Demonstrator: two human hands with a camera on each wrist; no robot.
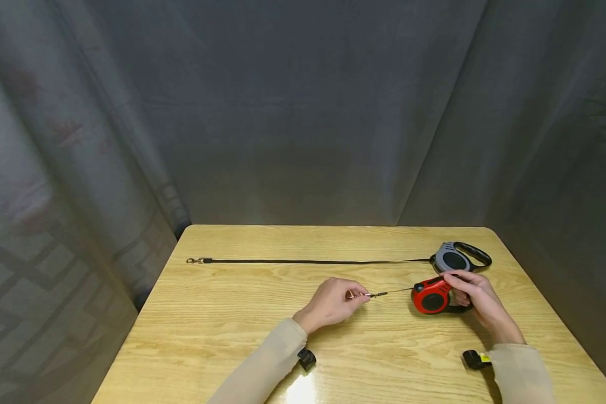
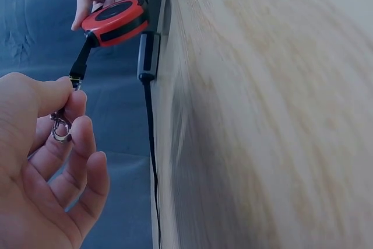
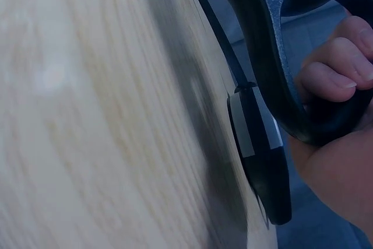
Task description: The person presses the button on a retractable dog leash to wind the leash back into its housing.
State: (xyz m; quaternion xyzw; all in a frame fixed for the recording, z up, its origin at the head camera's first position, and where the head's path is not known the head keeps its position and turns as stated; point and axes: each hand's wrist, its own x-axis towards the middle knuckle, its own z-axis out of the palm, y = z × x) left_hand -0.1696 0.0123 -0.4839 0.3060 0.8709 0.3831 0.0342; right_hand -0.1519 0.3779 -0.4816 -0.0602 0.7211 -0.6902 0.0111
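Note:
My right hand [image 1: 477, 297] grips the black handle of a red retractable dog leash [image 1: 431, 296], its fingers curled through the loop, as the right wrist view shows with the handle [image 3: 274, 56]. Between thumb and forefinger, my left hand [image 1: 333, 303] pinches the metal snap hook [image 2: 60, 127] at the end of that leash. A short length of black strap [image 2: 80, 62] runs between the hook and the red case, held above the table. Just behind the right hand lies a grey retractable leash [image 1: 451, 259] with a black handle.
The grey leash's black strap [image 1: 293, 261] stretches straight leftward across the wooden table [image 1: 222, 348], ending in a metal snap hook [image 1: 194, 260] near the left edge. Grey curtains [image 1: 303, 123] hang behind and at both sides. Each wrist wears a small black camera [image 1: 307, 359].

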